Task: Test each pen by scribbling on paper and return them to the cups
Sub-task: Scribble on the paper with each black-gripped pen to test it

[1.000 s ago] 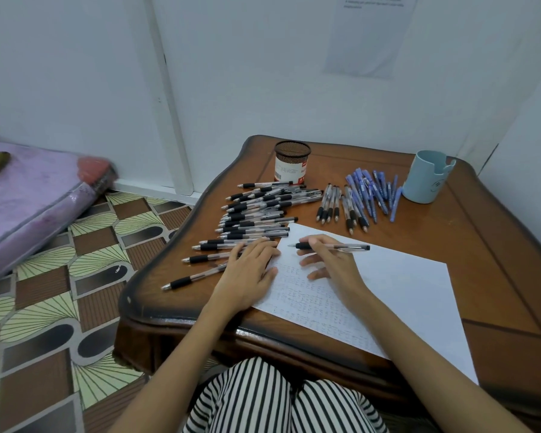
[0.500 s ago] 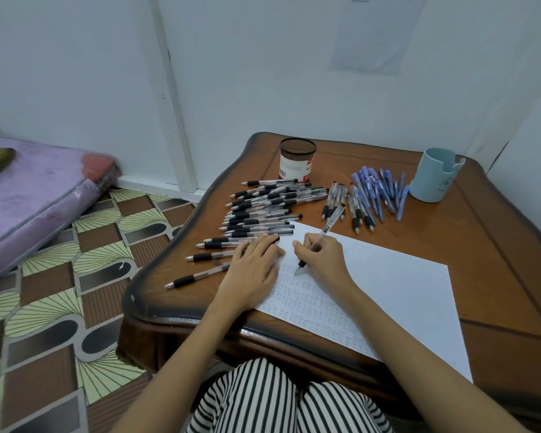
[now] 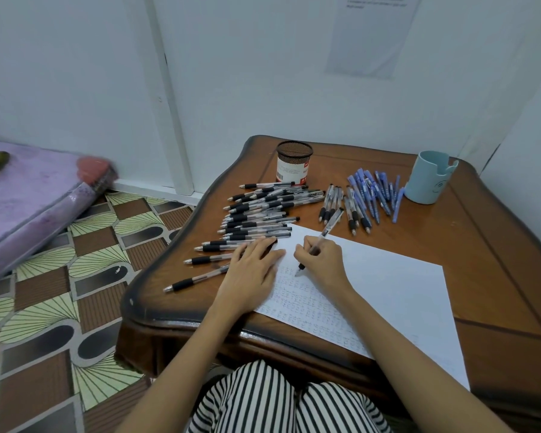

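**Head view.** The table (image 3: 481, 260) carries everything. Its widest bare wood lies to your right of the paper and in front of the blue cup.

The paper (image 3: 397, 285) lies slantwise, its near edge close along the table's front rim. Rows of small scribbles fill its near-left part, and the far-right part is blank.

The black pens (image 3: 263, 210) lie fanned at the table's left, the nearest one close to the left rim. The blue pens (image 3: 372, 192) lie beyond the paper, between the mesh cup (image 3: 294, 162) and the blue cup (image 3: 431, 178). Both cups stand upright near the far edge, and no pen shows above either rim.

- **Left grip** (image 3: 250, 276): flat with straight fingers, pressing the paper's far-left corner; the fingertips overlap a few black pens.
- **Right grip** (image 3: 322, 260): closed round the pen (image 3: 328, 226) in a writing hold.

**Change.** A second ago this pen lay level across your fingers above the sheet, and half a second ago it was tilting upright. Now its tip meets the paper at the top of the scribble rows. The test stroke for this pen is probably just starting, and with the cups unfilled most of the task seems to remain.

**Room.** Blank sheet lies open to the right. A return to either cup passes over loose pens, so lift clear of them.
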`<state>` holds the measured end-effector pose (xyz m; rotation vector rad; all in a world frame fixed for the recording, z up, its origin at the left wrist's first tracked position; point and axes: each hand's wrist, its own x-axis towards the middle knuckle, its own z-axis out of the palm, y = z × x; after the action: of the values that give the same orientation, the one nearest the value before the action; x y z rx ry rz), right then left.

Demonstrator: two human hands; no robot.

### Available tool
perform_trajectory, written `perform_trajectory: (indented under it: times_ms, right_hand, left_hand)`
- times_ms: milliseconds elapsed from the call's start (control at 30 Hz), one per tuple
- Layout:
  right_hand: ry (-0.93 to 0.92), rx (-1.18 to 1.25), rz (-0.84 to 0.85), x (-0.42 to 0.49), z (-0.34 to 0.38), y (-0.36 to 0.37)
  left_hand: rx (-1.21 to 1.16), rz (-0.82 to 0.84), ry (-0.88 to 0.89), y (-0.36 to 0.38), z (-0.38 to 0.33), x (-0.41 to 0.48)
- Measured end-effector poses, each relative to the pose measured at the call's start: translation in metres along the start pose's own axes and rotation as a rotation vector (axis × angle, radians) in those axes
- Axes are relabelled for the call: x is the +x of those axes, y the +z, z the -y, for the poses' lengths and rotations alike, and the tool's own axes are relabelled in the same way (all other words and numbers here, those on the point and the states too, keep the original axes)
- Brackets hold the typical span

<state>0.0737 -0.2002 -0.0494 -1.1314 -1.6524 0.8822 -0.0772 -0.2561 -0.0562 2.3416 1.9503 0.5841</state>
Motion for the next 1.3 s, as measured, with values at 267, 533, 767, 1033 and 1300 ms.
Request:
perform_trajectory:
  times_ms: [267,533,767,1033,1300]
  right_hand:
    - [0.019,-0.046,-0.053,0.002,-0.002,0.000]
    - [0.012,-0.047,-0.075,0.001,0.001,0.000]
    - [0.006,-0.040,-0.099,0.000,0.002,0.000]
    - [0.013,-0.047,-0.169,0.001,0.003,-0.001]
    - [0.191,0.209,-0.053,-0.014,0.006,-0.021]
  left_hand:
    - [-0.006,-0.006,-0.001,0.002,0.001,0.001]
    - [-0.010,-0.003,-0.004,0.002,0.002,0.001]
    - [-0.010,-0.007,-0.003,0.003,0.002,0.001]
    - [-0.025,-0.013,0.003,0.002,0.002,0.001]
    - [-0.027,-0.007,-0.001,0.000,0.001,0.001]
